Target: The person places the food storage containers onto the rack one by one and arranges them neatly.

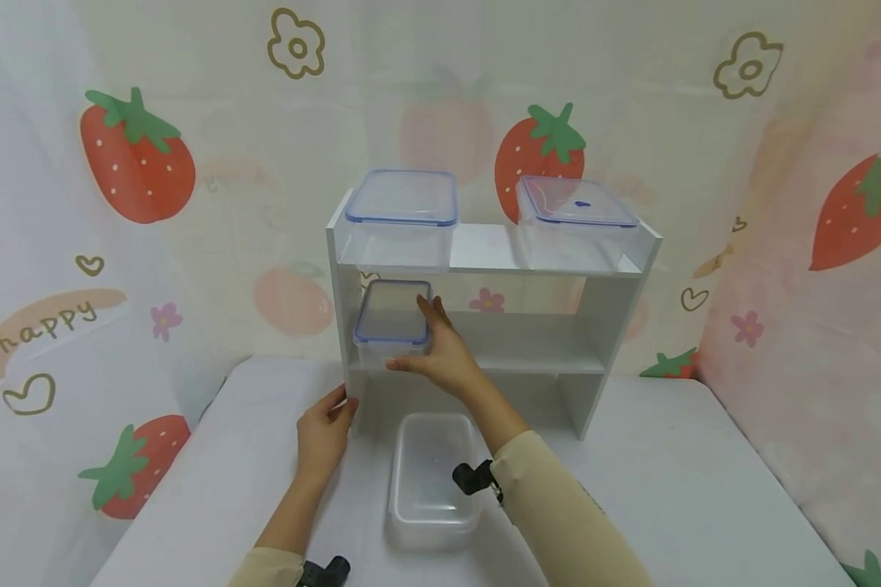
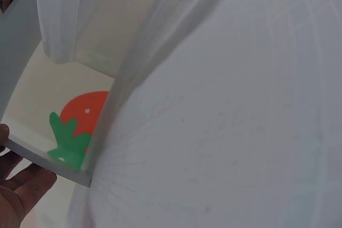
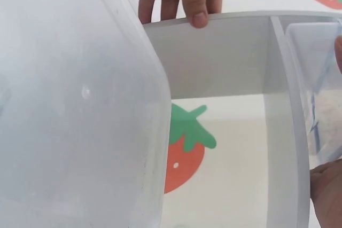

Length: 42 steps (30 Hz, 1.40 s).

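A clear plastic food container with a blue-rimmed lid point(image 1: 392, 314) sits at the left end of the white shelf unit's point(image 1: 536, 342) middle level. My right hand point(image 1: 448, 355) grips its right front corner, thumb at the front and fingers at the lid's right edge. In the right wrist view, that container point(image 3: 320, 84) shows between thumb and finger at the right edge. My left hand point(image 1: 323, 432) pinches the front edge of the unit's left side panel point(image 2: 48, 166), low down, with the thumb inside and fingers outside.
Two more blue-lidded containers stand on top, one at the left point(image 1: 404, 200) and one at the right point(image 1: 580, 204). A translucent container point(image 1: 433, 473) without a blue lid is on the white table point(image 1: 675, 489) before the unit, under my right forearm. A strawberry-print curtain point(image 1: 227, 244) hangs behind.
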Available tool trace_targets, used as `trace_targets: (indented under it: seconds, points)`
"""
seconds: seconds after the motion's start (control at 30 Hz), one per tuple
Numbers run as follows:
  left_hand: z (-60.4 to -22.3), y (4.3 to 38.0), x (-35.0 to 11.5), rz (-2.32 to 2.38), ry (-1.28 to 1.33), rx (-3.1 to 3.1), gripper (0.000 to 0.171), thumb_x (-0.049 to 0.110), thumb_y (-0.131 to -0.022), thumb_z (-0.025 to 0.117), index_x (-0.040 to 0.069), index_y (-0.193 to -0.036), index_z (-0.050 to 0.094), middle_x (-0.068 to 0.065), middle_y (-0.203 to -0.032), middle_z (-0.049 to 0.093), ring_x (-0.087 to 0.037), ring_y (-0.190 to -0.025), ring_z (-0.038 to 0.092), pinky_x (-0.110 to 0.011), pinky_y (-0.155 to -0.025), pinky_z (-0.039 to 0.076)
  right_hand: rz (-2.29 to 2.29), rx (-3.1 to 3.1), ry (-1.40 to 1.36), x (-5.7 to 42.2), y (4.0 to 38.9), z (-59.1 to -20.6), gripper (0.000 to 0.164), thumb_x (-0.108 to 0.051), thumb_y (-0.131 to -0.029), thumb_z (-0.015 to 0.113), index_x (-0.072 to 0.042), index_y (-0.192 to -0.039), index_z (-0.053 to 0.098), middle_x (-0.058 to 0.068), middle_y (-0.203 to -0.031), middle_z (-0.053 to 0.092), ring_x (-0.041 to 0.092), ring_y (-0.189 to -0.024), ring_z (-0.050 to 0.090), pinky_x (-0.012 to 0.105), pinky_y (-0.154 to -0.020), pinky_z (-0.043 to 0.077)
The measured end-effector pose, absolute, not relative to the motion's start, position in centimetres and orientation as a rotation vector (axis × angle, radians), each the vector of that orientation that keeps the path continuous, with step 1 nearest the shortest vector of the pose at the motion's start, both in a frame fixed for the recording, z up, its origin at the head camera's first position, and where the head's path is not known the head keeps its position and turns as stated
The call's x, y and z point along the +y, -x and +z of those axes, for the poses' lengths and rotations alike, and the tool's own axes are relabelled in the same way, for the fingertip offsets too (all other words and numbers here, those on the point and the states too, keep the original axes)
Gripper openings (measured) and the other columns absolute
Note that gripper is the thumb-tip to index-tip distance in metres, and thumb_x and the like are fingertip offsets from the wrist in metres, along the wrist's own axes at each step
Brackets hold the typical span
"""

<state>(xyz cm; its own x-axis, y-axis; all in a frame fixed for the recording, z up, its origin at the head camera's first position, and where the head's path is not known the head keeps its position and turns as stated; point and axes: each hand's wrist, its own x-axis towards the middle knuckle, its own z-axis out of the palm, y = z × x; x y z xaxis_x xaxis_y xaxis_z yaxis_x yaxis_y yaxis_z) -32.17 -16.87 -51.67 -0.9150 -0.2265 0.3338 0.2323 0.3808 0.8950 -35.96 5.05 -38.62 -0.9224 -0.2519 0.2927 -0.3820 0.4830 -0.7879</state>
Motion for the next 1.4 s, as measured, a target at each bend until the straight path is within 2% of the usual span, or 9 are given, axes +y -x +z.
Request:
trace_targets:
  seconds: [0.43,0.57,0.8,1.17,1.4]
  points:
    - [-52.0,32.1,-16.8,-1.562,0.001,-2.247,0.040,0.022,-0.101,0.067,0.004,-0.137,0.065,-0.015,-0.134,0.068,-0.031,-0.110,0.073,-0.048,-0.090,0.061,1.329,-2.556,-0.584,5.3,34.2,-38.4,0.119,-0.044,-0.074,0.093,-0.020,-0.165,0.019,0.014,-0.172,0.006,0.032,-0.158,0.014,0.053,-0.125,0.026]
    - [-52.0,32.0,-16.9,-1.559,-0.003,-2.256,0.040,0.021,-0.102,0.067,0.004,-0.137,0.064,-0.016,-0.135,0.067,-0.032,-0.110,0.073,-0.048,-0.090,0.061,1.346,-2.521,-0.583,5.5,33.4,-38.6,0.115,-0.044,-0.077,0.090,-0.022,-0.165,0.020,0.011,-0.173,0.007,0.030,-0.158,0.014,0.053,-0.125,0.024]
    - [-52.0,32.0,-17.0,-1.553,0.019,-2.254,0.041,0.021,-0.102,0.066,0.001,-0.138,0.063,-0.019,-0.135,0.066,-0.033,-0.110,0.072,-0.049,-0.090,0.061,1.399,-2.420,-0.606,6.2,31.6,-38.6,0.105,-0.037,-0.080,0.089,-0.023,-0.163,0.026,0.008,-0.172,0.013,0.032,-0.157,0.017,0.062,-0.123,0.025]
    - [-52.0,32.0,-17.2,-1.568,0.010,-2.245,0.042,0.023,-0.102,0.067,0.003,-0.137,0.064,-0.018,-0.134,0.067,-0.033,-0.110,0.072,-0.049,-0.091,0.060,1.368,-2.386,-0.667,7.6,28.7,-38.8,0.099,-0.039,-0.084,0.086,-0.026,-0.163,0.027,0.001,-0.173,0.012,0.028,-0.158,0.015,0.061,-0.123,0.022]
    - [-52.0,32.2,-17.1,-1.573,0.016,-2.234,0.042,0.025,-0.102,0.067,0.005,-0.138,0.064,-0.016,-0.134,0.067,-0.031,-0.110,0.073,-0.047,-0.090,0.061,1.338,-2.359,-0.687,8.6,26.6,-39.4,0.095,-0.034,-0.085,0.086,-0.024,-0.162,0.032,0.003,-0.172,0.016,0.028,-0.158,0.017,0.064,-0.121,0.025]
